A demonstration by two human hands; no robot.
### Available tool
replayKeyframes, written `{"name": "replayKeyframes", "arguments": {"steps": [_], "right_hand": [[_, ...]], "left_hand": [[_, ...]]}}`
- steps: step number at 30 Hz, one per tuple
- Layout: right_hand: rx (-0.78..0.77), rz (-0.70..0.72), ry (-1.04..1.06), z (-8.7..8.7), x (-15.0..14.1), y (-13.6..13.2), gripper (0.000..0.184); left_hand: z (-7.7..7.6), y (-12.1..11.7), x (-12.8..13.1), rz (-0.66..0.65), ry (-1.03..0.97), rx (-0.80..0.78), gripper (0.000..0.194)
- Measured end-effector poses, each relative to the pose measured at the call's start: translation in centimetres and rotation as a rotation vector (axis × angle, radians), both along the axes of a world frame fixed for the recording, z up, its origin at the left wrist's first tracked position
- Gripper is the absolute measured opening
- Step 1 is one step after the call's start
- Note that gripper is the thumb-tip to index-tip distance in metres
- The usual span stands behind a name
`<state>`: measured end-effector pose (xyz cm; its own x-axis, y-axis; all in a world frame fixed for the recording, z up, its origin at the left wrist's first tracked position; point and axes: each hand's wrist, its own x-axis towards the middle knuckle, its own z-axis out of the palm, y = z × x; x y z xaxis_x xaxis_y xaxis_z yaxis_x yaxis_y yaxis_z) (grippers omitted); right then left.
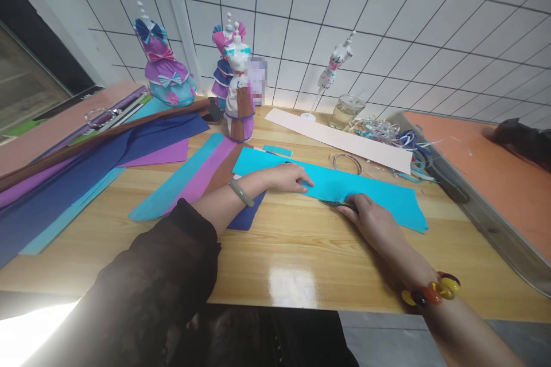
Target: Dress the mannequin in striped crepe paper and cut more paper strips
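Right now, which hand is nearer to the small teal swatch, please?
Left: the left hand lies this side of the teal swatch; the right hand is well to its right.

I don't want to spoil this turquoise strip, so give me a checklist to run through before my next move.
1. Left hand resting on the turquoise strip: ok.
2. Right hand holding the scissors at the strip's near edge: ok.
3. Left fingertips apart from the scissors: ok, though they are close.
4. Strip's edge between the blades: cannot tell, the view is too small and partly hidden.
5. Pale pink strip apart from the turquoise one: ok.
6. Glass upright, away from both hands: ok.
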<state>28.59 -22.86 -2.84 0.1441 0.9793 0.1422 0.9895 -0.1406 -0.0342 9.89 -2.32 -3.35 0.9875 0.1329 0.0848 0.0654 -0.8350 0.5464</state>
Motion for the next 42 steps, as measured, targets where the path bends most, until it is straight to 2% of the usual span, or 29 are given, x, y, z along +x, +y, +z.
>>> {"name": "replayKeyframes", "arguments": {"steps": [12, 24, 35, 42], "right_hand": [[-0.023, -0.042, -0.016, 0.6, -0.1, -0.4, 0.044], [0.0, 0.027, 0.021, -0.1, -0.2, 0.1, 0.047], [-0.009, 0.023, 0.031, -0.2, -0.3, 0.5, 0.047], [0.0, 0.07, 0.052, -0.4, -0.4, 0.9, 0.048]], "left_hand": [[0.2, 0.0, 0.0, -0.018, -0.009, -0.004, 0.034], [0.5, -0.2, 0.0, 0.017, 0.032, 0.009, 0.033], [0.7, -0.2, 0.0, 0.023, 0.062, -0.001, 0.034], [1.5, -0.6, -0.3, 0.016, 0.084, -0.006, 0.034]]}}
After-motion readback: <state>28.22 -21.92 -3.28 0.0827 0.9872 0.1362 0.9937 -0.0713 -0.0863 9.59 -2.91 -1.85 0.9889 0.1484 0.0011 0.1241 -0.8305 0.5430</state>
